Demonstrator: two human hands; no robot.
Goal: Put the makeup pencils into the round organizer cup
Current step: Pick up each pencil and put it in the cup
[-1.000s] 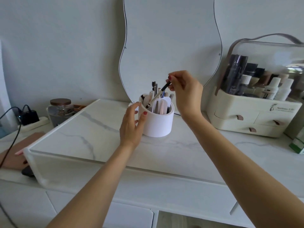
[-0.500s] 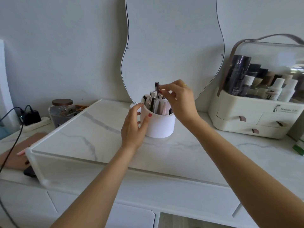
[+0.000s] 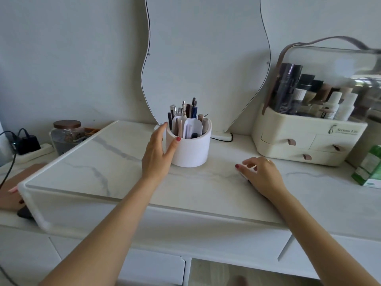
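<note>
The round white organizer cup (image 3: pixel 191 151) stands on the marble top in front of the mirror. Several makeup pencils (image 3: pixel 189 110) and brushes stand upright in its compartments. My left hand (image 3: pixel 158 153) holds the cup's left side, thumb on the front wall and fingers reaching behind to the rim. My right hand (image 3: pixel 261 174) rests palm down on the tabletop to the right of the cup, fingers loosely bent and holding nothing. A small dark spot shows under its left edge; I cannot tell what it is.
A wavy mirror (image 3: pixel 206 58) leans on the wall behind the cup. A cream cosmetics case (image 3: pixel 309 141) with bottles stands at the right, with a green box (image 3: pixel 369 168) beside it. At the left are a glass jar (image 3: pixel 67 135) and a plugged charger (image 3: pixel 28 143).
My right hand let go of the pencil, which now stands in the cup, and came down to the tabletop at the right. My left hand stayed on the cup.
</note>
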